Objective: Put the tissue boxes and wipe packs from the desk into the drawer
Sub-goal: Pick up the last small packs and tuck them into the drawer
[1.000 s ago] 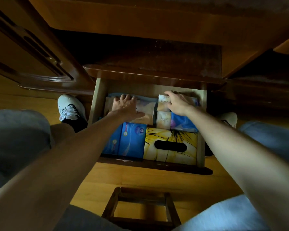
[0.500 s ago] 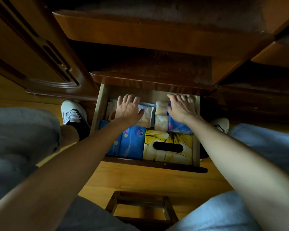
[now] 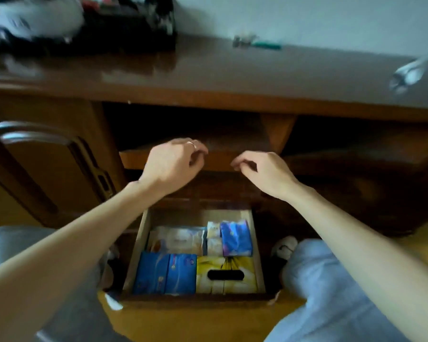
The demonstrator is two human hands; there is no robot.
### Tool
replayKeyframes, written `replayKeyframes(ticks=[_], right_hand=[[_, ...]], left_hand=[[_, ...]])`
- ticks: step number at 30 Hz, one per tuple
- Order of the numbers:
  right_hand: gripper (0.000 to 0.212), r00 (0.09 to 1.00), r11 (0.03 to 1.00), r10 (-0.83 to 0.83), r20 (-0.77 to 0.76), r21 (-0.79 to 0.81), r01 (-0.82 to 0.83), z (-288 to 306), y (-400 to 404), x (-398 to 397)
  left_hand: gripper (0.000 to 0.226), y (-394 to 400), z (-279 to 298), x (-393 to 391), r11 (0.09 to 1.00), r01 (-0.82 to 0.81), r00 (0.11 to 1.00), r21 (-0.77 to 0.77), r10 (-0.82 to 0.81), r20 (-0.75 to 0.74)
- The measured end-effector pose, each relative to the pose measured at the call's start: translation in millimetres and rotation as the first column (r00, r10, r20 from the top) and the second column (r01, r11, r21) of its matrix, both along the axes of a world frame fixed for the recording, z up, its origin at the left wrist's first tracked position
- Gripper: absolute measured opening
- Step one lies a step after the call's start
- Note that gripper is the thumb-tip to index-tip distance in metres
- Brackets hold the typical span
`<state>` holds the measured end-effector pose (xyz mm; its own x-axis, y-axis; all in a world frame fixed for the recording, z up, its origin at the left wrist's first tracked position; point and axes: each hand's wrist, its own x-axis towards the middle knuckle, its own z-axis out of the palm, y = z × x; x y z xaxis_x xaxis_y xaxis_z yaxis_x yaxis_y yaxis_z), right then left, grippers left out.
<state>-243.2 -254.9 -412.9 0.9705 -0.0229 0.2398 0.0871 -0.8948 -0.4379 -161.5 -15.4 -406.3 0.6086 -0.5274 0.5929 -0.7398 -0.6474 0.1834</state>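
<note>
Left grip [image 3: 173,164], right grip [image 3: 263,172]: raised, fingers loosely curled, empty.

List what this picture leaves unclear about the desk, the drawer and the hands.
- Desk top, head view: the dark heap at left and the pale thing at right are motion-blurred; whether either is a tissue box or wipe pack cannot be told.
- Small items by the wall: too small and blurred to name.
- Drawer: printing on the packs unreadable.
- Left hand and right hand: loosely curled, fingertips turned away.

bare forearms, ring [image 3: 191,143], pale blue trousers [image 3: 331,292]
</note>
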Motion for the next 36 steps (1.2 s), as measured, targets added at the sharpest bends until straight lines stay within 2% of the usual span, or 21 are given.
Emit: replayKeyframes(ticks=[3,6,9,12,15,17,20,22,29,36], right_hand=[[0.02,0.976,0.999,-0.032,0.213,-0.036,0.041,72,-11,-4],[0.021,0.942,0.992,-0.027,0.335,-0.106,0.067,117,-25,13],[0.03,0.969,0.954,-0.091,0.229,-0.258,0.15,135,-44,46],[0.044,0.975,0.926,-0.197,0.104,-0.308,0.22,131,-68,79],[0.053,0.951,0.885,-0.258,0.168,-0.355,0.303,130,-84,116],[0.058,0.946,0.868,-0.294,0.137,-0.377,0.324,141,-94,149],[0.041,0.953,0.884,-0.289,0.087,-0.357,0.3,147,-115,208],[0.038,0.951,0.896,-0.292,0.104,-0.319,0.31,144,-132,247],[0.057,0.921,0.797,-0.388,0.036,-0.488,0.355,126,-191,367],[0.071,0.909,0.827,-0.409,-0.082,-0.454,0.331,120,-225,429]], left_hand=[[0.018,-1,75,14,0.99,0.002,0.991,-0.138,0.016,0.132],[0.018,-14,124,42,0.988,-0.052,0.99,-0.143,0.069,0.121],[0.021,-31,145,77,0.994,-0.102,0.995,-0.042,0.103,0.009],[0.023,-53,147,115,0.993,-0.116,0.99,0.012,0.116,-0.075],[0.021,-81,143,157,0.993,-0.11,0.984,0.033,0.114,-0.136],[0.02,-104,140,187,0.993,-0.115,0.979,0.037,0.119,-0.166],[0.021,-139,129,230,0.99,-0.14,0.973,-0.001,0.137,-0.188],[0.026,-165,119,256,0.988,-0.155,0.967,-0.004,0.151,-0.205],[0.039,-243,111,339,0.988,-0.124,0.987,0.09,0.132,-0.087],[0.047,-297,105,427,0.978,-0.005,0.988,0.21,0.037,-0.152]])
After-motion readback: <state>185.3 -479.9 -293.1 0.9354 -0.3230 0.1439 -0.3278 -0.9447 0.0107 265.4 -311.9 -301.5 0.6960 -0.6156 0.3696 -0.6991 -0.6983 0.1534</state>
